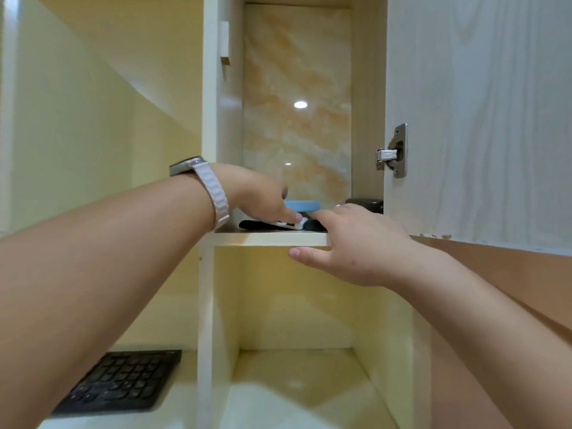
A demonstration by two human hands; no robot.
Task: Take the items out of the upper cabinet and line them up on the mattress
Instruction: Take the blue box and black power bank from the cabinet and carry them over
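The upper cabinet stands open, its shelf edge point(269, 239) at mid-frame. On the shelf lie a flat black item point(257, 225), a small white object point(294, 225), a blue round lid-like item point(305, 204) and a dark rounded item point(366, 203) at the back right. My left hand point(263, 193), with a pale-strapped watch on the wrist, reaches in and its fingers close on the white object. My right hand point(356, 243) rests at the shelf's front edge, thumb under the board, fingers on top beside the black item. The mattress is out of view.
The cabinet door point(479, 119) hangs open on the right, its metal hinge point(393, 153) showing. Below the shelf is an open cubby point(294, 305). A black keyboard point(123, 379) lies on the lower-left shelf. A divider panel point(205, 320) separates the two.
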